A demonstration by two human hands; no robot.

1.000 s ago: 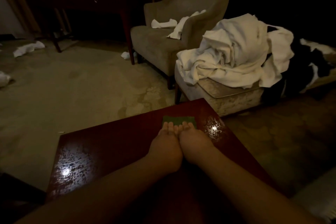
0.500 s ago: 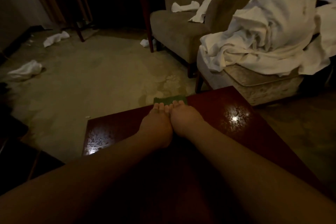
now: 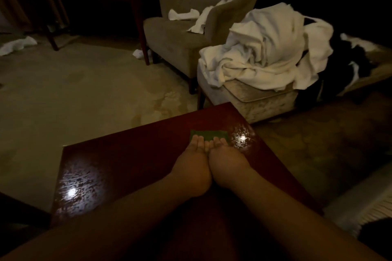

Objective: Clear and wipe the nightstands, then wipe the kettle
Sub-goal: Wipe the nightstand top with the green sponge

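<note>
Two hands, left hand [image 3: 192, 167] and right hand [image 3: 228, 163], lie side by side touching, straight fingers pressing one green cloth [image 3: 209, 134] flat on the red table [image 3: 127, 154], near its far corner. One armchair [image 3: 191, 34] stands beyond the table.

Glossy dark red desk [image 3: 131, 161], two light glares on its top, folded green cloth [image 3: 209, 134] flat near far right corner, both hands [image 3: 209, 165] pressing its near edge

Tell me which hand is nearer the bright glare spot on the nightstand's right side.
Right. The right hand presses the green cloth just left of the glare spot; the left hand lies beside it, one hand farther from the spot on the nightstand.
</note>
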